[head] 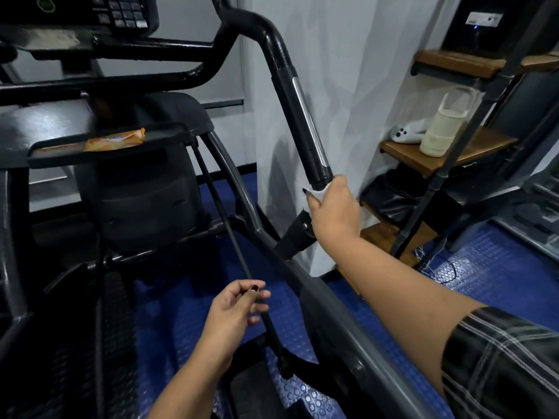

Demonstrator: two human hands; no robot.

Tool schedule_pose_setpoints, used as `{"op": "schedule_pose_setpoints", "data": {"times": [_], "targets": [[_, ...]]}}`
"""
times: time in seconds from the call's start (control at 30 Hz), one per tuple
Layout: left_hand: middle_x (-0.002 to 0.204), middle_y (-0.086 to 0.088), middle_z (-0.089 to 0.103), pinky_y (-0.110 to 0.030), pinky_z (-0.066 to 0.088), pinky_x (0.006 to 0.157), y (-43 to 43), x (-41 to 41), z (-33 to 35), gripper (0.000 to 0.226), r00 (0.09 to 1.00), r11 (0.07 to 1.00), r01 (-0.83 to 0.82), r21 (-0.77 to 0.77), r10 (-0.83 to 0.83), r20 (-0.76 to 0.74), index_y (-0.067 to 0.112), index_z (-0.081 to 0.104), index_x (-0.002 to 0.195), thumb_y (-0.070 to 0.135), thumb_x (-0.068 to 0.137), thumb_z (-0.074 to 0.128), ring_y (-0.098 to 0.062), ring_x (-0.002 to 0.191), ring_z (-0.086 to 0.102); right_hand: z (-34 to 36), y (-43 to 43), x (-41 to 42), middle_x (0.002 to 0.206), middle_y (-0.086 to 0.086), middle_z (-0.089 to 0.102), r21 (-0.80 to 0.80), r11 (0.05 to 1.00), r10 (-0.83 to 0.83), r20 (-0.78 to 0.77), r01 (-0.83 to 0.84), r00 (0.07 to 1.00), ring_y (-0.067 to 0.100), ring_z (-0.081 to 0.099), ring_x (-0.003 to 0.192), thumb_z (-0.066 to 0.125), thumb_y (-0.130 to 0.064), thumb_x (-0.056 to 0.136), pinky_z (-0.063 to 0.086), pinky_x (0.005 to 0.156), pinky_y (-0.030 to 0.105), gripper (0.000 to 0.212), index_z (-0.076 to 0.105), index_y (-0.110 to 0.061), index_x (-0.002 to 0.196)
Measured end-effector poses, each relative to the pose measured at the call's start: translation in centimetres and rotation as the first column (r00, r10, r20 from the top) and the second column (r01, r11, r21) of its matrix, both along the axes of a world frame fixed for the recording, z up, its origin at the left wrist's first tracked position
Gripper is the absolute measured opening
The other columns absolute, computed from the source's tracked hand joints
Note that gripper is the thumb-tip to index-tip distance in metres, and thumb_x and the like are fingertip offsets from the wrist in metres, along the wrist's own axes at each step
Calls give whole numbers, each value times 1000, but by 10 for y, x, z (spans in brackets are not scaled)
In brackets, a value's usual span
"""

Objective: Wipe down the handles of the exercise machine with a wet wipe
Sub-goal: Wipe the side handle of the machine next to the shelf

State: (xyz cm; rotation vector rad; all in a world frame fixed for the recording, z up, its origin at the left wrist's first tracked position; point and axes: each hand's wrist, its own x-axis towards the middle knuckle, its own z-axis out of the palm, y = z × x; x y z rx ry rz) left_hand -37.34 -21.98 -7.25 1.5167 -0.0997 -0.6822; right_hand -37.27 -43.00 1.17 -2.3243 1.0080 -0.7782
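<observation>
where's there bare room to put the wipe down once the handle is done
The machine's tray has bare room to the right of the orange packet. The wooden shelf is bare at its right end, beside the cream jug and white controller. Near the right hand with the wet wipe on the handle, frame bars crowd in. The left hand holds nothing.

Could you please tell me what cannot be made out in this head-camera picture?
- Wet wipe: mostly hidden inside the right hand.
- Handle bottom end: covered by that hand.
- Console: cut off by the top edge, keys too blurred to read.
- Orange packet: label too blurred to read.
</observation>
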Motion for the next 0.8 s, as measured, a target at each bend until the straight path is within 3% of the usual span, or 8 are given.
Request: {"op": "schedule_pose_setpoints", "data": {"times": [0.13, 0.27, 0.33, 0.4, 0.5, 0.67, 0.8], "targets": [[89, -5, 74, -27, 46, 65, 7, 1, 0, 16, 1000, 1000, -13, 7, 13, 4, 11, 67, 102, 10, 99, 51, -14, 70, 65, 13, -15, 10, 76, -8, 50, 172, 984, 48, -16, -44, 999, 17, 52, 71, 66, -28, 85, 37, 58, 28, 24, 47, -16, 95], [90, -5, 75, -27, 48, 65, 16, -7, -2, 17, 1000, 999, -21, 27, 21, 2, 12, 67, 101, 10, 99, 51, -14, 72, 66, 15, -20, 10, 82, -1, 68, 450, 882, 88, 132, -138, 987, 22, 69, 83, 77, -27, 69, 58, 76, 38, 26, 63, -18, 89], [90, -4, 76, -27, 48, 66, 21, -13, -2, 17, 1000, 999, -21, 37, 21, -4, 12, 67, 102, 11, 99, 51, -13, 71, 66, 13, -15, 6, 82, -2, 67, 384, 912, 100, 128, -142, 987, 21, 67, 80, 75, -42, 72, 57, 74, 38, 33, 61, -18, 91], [89, -5, 76, -27, 47, 65, 25, -19, -3, 16, 1000, 999, -21, 35, 22, -18, 10, 67, 102, 11, 100, 51, -13, 70, 65, 10, -9, -1, 80, -4, 58, 201, 976, 85, 6, -84, 996, 22, 58, 77, 64, -49, 85, 45, 66, 35, 41, 49, -12, 94], [91, -7, 76, -27, 47, 65, 30, -26, -7, 16, 999, 999, -26, 47, 27, -25, 10, 67, 103, 11, 99, 52, -14, 70, 65, 2, -1, -14, 88, 2, 51, 21, 999, 42, -89, -41, 995, 27, 51, 79, 57, -38, 94, 35, 66, 33, 32, 39, -12, 99], [93, -9, 75, -26, 46, 63, 30, -34, -6, 16, 999, 999, -20, 27, 21, -40, 10, 67, 102, 12, 99, 52, -12, 68, 66, -17, 8, -30, 114, 15, 56, -113, 993, -5, -225, -21, 974, 33, 60, 102, 62, -23, 93, 45, 78, 38, 36, 41, -3, 114], [95, -10, 75, -24, 46, 62, 26, -42, -1, 16, 1000, 1000, 2, 3, -2, -28, 9, 67, 104, 10, 99, 52, -15, 72, 64, -26, 6, -48, 119, 16, 56, -128, 991, -2, -377, -49, 926, 32, 61, 108, 60, -16, 94, 48, 82, 35, 34, 39, -2, 116]]}}
